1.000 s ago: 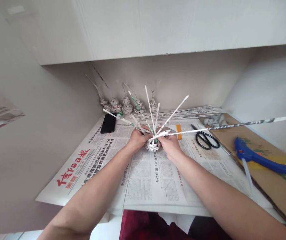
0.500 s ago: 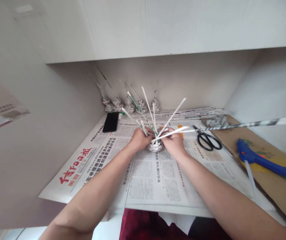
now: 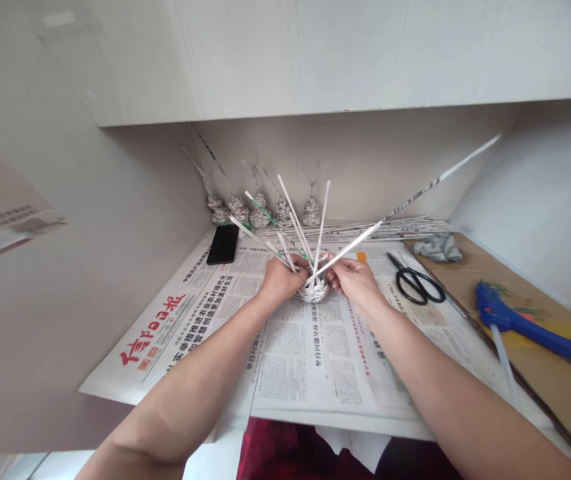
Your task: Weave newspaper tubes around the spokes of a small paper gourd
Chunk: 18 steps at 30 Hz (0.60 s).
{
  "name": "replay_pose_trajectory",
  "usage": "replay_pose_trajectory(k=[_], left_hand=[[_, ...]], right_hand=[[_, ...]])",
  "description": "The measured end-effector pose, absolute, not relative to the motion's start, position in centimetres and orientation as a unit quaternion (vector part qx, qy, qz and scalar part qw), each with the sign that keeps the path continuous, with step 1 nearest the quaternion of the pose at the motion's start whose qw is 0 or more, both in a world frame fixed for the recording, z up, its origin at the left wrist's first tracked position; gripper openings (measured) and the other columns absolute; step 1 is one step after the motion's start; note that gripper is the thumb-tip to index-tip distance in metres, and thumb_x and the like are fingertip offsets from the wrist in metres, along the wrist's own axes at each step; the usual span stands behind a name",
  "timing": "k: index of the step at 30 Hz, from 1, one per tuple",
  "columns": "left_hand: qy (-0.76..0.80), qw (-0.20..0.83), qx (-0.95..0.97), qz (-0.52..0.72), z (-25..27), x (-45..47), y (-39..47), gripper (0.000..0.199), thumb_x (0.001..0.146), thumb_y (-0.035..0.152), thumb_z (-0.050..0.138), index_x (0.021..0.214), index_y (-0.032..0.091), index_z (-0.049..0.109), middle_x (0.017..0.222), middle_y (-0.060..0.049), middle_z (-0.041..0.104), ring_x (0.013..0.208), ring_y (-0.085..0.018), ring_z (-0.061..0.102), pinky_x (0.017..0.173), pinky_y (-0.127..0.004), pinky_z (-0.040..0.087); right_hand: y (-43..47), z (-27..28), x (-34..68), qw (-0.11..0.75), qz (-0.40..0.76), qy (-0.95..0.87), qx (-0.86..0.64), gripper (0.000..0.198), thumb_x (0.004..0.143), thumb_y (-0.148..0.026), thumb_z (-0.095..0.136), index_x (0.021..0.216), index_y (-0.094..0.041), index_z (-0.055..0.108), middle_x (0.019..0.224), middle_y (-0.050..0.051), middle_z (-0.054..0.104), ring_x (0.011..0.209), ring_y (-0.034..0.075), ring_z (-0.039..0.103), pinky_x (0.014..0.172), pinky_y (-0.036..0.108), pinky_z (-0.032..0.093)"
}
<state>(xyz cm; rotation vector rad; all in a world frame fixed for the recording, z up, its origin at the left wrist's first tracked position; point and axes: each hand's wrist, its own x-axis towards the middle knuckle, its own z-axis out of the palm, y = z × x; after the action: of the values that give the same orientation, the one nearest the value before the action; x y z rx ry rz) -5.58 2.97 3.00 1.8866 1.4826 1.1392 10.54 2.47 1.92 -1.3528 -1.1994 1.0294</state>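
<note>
A small round basket woven from rolled paper strips (image 3: 312, 291) sits on the newspaper between my hands. Several white strips and a green-marked one fan upward from its rim. My left hand (image 3: 285, 277) is closed on the basket's left side, its fingertips partly hidden behind the strips. At the right, my right hand (image 3: 352, 275) pinches near the base of a long paper strip (image 3: 355, 243), which slants up and right from the basket, its far part dark-patterned. Exactly where the fingertips meet the strip is hard to see.
Newspaper sheets (image 3: 295, 373) cover the table. Several woven gourd-shaped pieces (image 3: 260, 212) line the back wall beside a black phone (image 3: 222, 245). Rolled paper sticks (image 3: 360, 230) lie behind. Black scissors (image 3: 418, 283), cardboard (image 3: 540, 373) and a blue glue gun (image 3: 530, 320) are at right. A cabinet overhangs.
The long strip has swung from nearly level at right to slanting upward. Another strip now stands more upright. My right hand has shifted slightly right, away from the basket; the left stays by it.
</note>
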Motion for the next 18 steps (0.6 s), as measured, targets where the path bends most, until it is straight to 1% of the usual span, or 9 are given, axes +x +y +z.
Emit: replay_pose_trajectory(k=[2,4,7,11,14,16,18], left_hand=[[0.536,0.236,0.691,0.424,2.9,-5.5,2.9,0.018,0.067,0.012,0.059,0.077,0.016,0.074,0.076,-0.002,0.074,0.073,-0.015,0.066,0.071,-0.023,0.050],[0.533,0.235,0.691,0.429,2.9,-5.4,2.8,0.018,0.066,0.012,0.059,0.075,0.016,0.074,0.074,-0.002,0.073,0.071,-0.015,0.066,0.069,-0.023,0.049],[0.539,0.234,0.687,0.427,2.9,-5.3,2.7,0.015,0.066,0.013,0.059,0.073,0.015,0.073,0.072,-0.002,0.072,0.070,-0.015,0.066,0.066,-0.023,0.049],[0.541,0.236,0.679,0.436,2.9,-5.2,2.6,0.013,0.066,0.015,0.060,0.072,0.015,0.072,0.070,-0.003,0.072,0.071,-0.016,0.066,0.066,-0.023,0.048],[0.523,0.231,0.688,0.447,2.8,-5.2,2.5,0.013,0.067,0.013,0.058,0.071,0.015,0.071,0.070,-0.002,0.072,0.071,-0.016,0.066,0.066,-0.023,0.048],[0.519,0.228,0.695,0.442,2.9,-5.2,2.5,0.013,0.068,0.012,0.057,0.070,0.015,0.070,0.069,-0.002,0.071,0.069,-0.015,0.066,0.064,-0.022,0.047],[0.521,0.226,0.699,0.435,2.9,-5.2,2.6,0.013,0.068,0.012,0.057,0.069,0.014,0.070,0.068,-0.002,0.070,0.067,-0.015,0.065,0.062,-0.021,0.046]], right_hand=[[2.5,1.7,10.5,0.494,0.389,-0.541,-0.558,0.038,0.074,-0.055,0.062,0.069,-0.017,0.068,0.060,0.001,0.062,0.047,0.011,0.051,0.046,0.023,0.039],[2.3,1.7,10.6,0.469,0.313,-0.604,-0.563,0.031,0.075,-0.049,0.063,0.069,-0.018,0.068,0.060,0.001,0.064,0.052,0.014,0.055,0.051,0.024,0.041],[1.6,2.2,10.7,0.425,0.198,-0.667,-0.579,0.026,0.077,-0.042,0.060,0.067,-0.020,0.068,0.057,0.001,0.064,0.054,0.015,0.057,0.054,0.025,0.040],[0.8,3.4,10.8,0.390,0.126,-0.699,-0.587,0.023,0.077,-0.037,0.059,0.064,-0.021,0.068,0.057,0.002,0.065,0.056,0.017,0.060,0.056,0.026,0.039],[0.7,3.7,10.8,0.379,0.129,-0.702,-0.589,0.019,0.076,-0.034,0.060,0.066,-0.021,0.069,0.059,0.002,0.067,0.058,0.017,0.061,0.057,0.026,0.040],[0.8,3.7,10.8,0.386,0.171,-0.697,-0.580,0.016,0.076,-0.031,0.060,0.071,-0.021,0.072,0.064,0.002,0.069,0.060,0.017,0.063,0.059,0.026,0.042],[1.0,3.7,10.8,0.401,0.217,-0.693,-0.558,0.015,0.076,-0.027,0.059,0.078,-0.021,0.073,0.073,0.002,0.072,0.067,0.017,0.065,0.064,0.026,0.046]])
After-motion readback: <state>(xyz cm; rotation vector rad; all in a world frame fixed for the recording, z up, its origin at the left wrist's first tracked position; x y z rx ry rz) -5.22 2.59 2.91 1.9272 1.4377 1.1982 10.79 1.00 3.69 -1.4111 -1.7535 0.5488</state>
